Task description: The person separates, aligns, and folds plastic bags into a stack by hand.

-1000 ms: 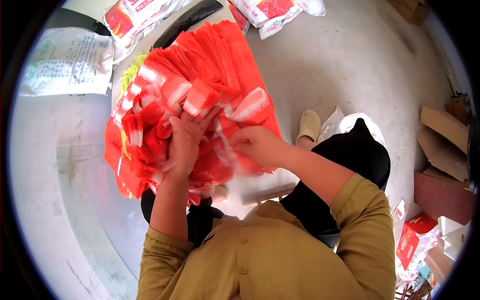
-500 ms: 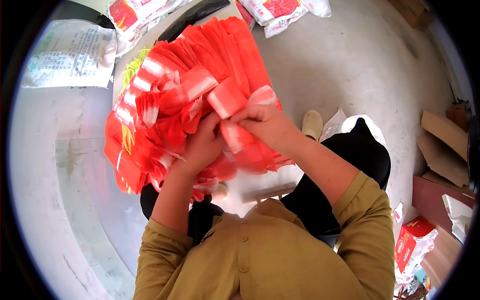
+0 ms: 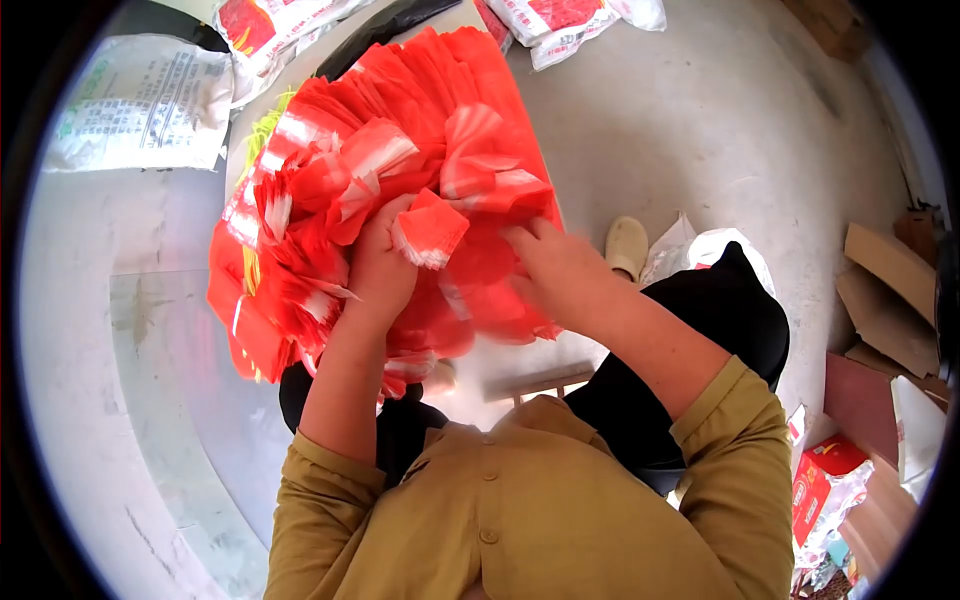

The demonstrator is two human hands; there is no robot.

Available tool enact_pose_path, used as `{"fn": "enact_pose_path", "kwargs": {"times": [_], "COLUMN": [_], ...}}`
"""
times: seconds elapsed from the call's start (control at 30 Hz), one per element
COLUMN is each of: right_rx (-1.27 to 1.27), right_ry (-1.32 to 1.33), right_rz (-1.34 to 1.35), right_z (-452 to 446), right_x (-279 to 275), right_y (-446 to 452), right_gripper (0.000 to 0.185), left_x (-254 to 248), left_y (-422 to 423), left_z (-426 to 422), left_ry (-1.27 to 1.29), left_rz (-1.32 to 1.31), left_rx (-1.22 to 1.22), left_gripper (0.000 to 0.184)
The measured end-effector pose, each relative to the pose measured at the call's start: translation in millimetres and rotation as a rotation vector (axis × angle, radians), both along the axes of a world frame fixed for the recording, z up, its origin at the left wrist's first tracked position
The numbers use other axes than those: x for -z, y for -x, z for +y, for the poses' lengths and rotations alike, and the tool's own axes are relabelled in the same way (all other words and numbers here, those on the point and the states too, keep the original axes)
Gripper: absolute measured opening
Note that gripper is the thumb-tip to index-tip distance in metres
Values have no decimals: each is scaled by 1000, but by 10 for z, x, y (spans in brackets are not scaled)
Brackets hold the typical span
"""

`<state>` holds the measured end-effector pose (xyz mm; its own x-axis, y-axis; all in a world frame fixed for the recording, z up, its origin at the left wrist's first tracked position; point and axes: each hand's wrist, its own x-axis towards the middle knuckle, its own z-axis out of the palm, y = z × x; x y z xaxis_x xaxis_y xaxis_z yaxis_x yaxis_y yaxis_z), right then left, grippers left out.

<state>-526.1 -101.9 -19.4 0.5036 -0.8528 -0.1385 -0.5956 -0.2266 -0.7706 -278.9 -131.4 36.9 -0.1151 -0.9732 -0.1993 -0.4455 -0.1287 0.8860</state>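
A large heap of thin red, sheer bag-like pieces [image 3: 400,90] with pale bands lies in front of me, layered and fanned out. My left hand [image 3: 385,265] is closed around a small folded red bundle [image 3: 432,230] with a whitish edge, held above the heap. To its right, my right hand [image 3: 560,270] is slightly blurred, its fingers apart against the loose red material. Some fingertips are hard to make out. Yellow strings [image 3: 262,135] show along the heap's left side.
A white printed sack [image 3: 145,105] lies at the upper left. Red-and-white printed packages [image 3: 560,22] are at the top. A beige shoe [image 3: 626,248] stands on the floor [image 3: 700,130]. Cardboard [image 3: 890,290] and a red box [image 3: 825,480] are at the right.
My right hand has moved right and slightly down, away from my left. The small bundle now stands out in my left hand, and a red piece lies flopped over toward the far side.
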Motion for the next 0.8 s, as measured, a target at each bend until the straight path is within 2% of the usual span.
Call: {"fn": "enact_pose_path", "kwargs": {"times": [0.07,0.17,0.27,0.37,0.47,0.57,0.67,0.77,0.8], "right_rx": [10,97,242,222,1,-28,-120,-139,-138], "right_ry": [-114,-131,-384,-327,-513,-474,-556,-467,-543], "right_rz": [-79,-241,-436,-395,-199,-351,-436,-496,-451], "right_z": [33,84,24,44,-24,103,127,54,-30], "right_x": [-80,-8,75,124,-197,-44,8,187,41], "right_y": [-58,-128,-152,-121,-32,-138,-195,-168,-85], "right_gripper": [61,67,66,66,66,59,46,34,32], "left_x": [-74,-97,-116,-144,-150,-21,12,36,45], "left_y": [71,80,71,90,73,23,-14,-46,-61], "left_z": [25,15,27,19,14,20,-8,-9,0], "left_ry": [-10,-39,0,7,-59,-10,12,19,25], "left_rz": [20,36,22,21,42,34,4,4,7], "left_rx": [-25,-29,-9,26,16,-15,28,50,47], "left_gripper": [24,21,20,20,21,22,25,27,28]}}
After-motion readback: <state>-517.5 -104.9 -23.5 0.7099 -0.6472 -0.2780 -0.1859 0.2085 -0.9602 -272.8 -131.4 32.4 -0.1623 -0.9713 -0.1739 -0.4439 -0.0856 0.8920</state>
